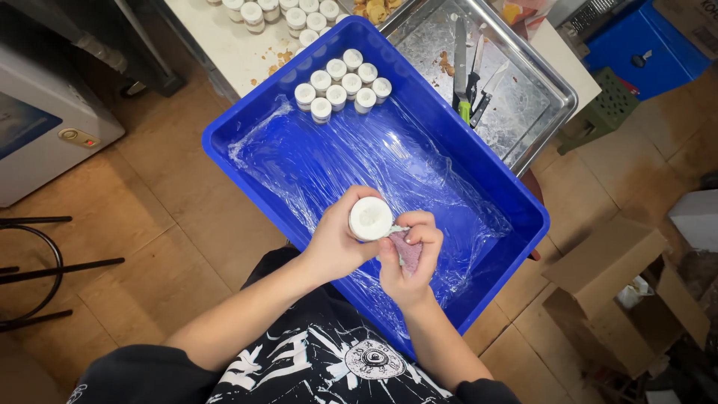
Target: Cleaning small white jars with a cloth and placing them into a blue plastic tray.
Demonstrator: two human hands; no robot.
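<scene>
**A:** Head cam, only view there is. The left hand is wrapped around a small round white-lidded jar, lid facing up at the camera, fingers closed on its side. The right hand is pinched shut on a crumpled pinkish-purple cloth, pressed against the jar just under the lid. All of that sits over the near end of a big blue plastic tub lined with crinkly clear plastic film.

**B:** And the rest of the jars?

**A:** A cluster of matching white-capped small jars stands in the tub's far corner, well apart from the hands. More of them are on the pale tabletop behind, with some crumbs nearby. Beside the tub there's a shiny steel tray with a few knives lying in it.

**B:** What could go sideways?

**A:** My guess: the grip is one-handed and the cloth pushes sideways, so the jar could slip and drop onto the film. Also the film is loose and wrinkled, so a jar set down on a ridge may tip. The tub looks to overhang the table edge toward the lap, so leaning on it could tilt it.
</scene>
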